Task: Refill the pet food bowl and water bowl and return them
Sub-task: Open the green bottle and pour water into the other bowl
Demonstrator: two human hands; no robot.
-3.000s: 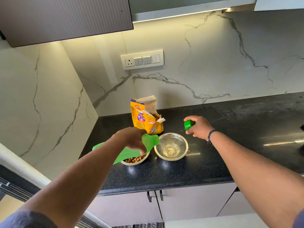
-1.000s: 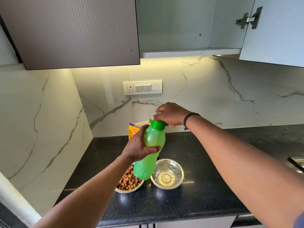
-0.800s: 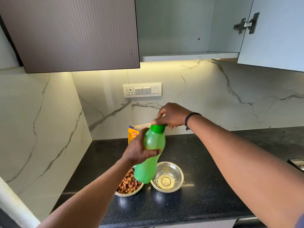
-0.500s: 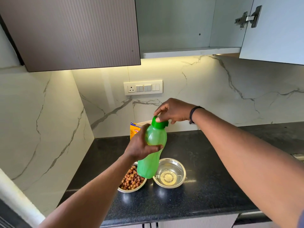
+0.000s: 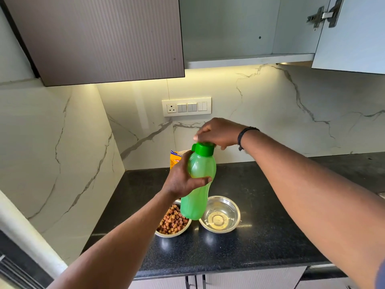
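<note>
My left hand (image 5: 183, 180) grips a green plastic bottle (image 5: 198, 184) around its middle, holding it upright above the counter. My right hand (image 5: 218, 133) sits on top of the bottle's green cap (image 5: 204, 149), fingers curled round it. Below, two steel bowls stand side by side on the black counter (image 5: 260, 236): the left bowl (image 5: 173, 223) holds brown kibble, the right bowl (image 5: 220, 213) holds clear water. The bottle's base hides part of the kibble bowl.
A yellow pet food bag (image 5: 176, 160) stands against the marble backsplash, mostly hidden behind my left hand. An upper cabinet (image 5: 239, 28) is open, its door (image 5: 352, 34) swung out at the right. A switch panel (image 5: 186, 106) is on the wall.
Three seconds ago the bottle lay tilted over the bowls with the cap in my right hand. The bottle is now upright and the cap is on its neck under my right hand.
</note>
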